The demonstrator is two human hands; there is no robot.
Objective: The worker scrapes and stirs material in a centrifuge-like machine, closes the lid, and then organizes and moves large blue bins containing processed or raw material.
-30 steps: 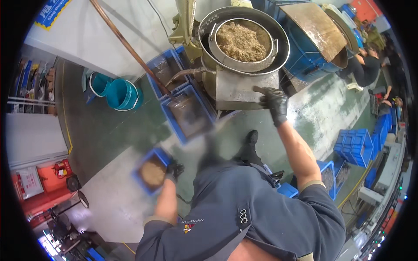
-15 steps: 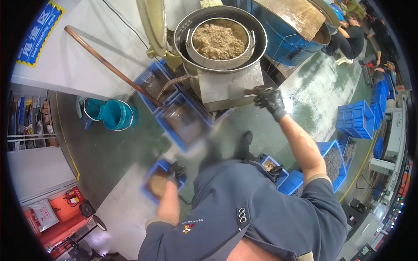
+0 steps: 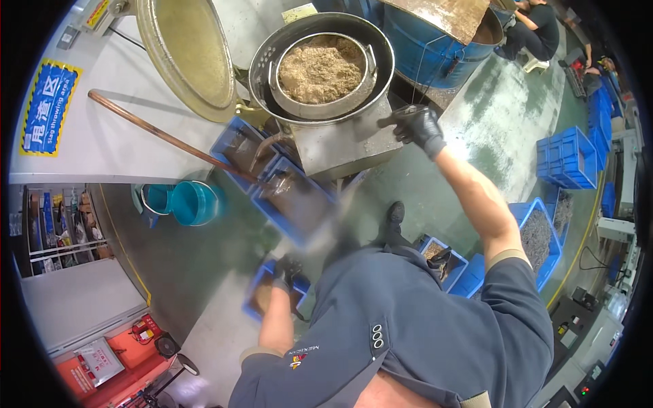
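My left hand [image 3: 288,269], in a black glove, is closed on the rim of a blue bin [image 3: 253,307] of brown granular material; its fingers are partly blurred. My right hand [image 3: 413,130], also gloved, is raised beside the front corner of a metal machine housing [image 3: 343,144]. Its index finger points left, the fingers are apart, and nothing is in it. On the housing stands a round metal drum [image 3: 264,92], holding a handled metal basket [image 3: 274,87] heaped with damp brown granular material [image 3: 320,71]. The drum's round lid [image 3: 187,54] stands raised at its left.
Two blue bins with murky contents [image 3: 289,204] sit below the machine, a long copper-coloured pole [image 3: 156,132] leaning into them. Teal buckets [image 3: 196,202] stand left. Blue crates [image 3: 570,158] and a bin of grey pieces [image 3: 537,238] stand right. A person [image 3: 534,30] sits beyond a blue barrel [image 3: 428,58].
The view has turned, so the drum and lid appear further left and the buckets lower. My right hand has risen slightly alongside the housing. My left hand stays at the blue bin.
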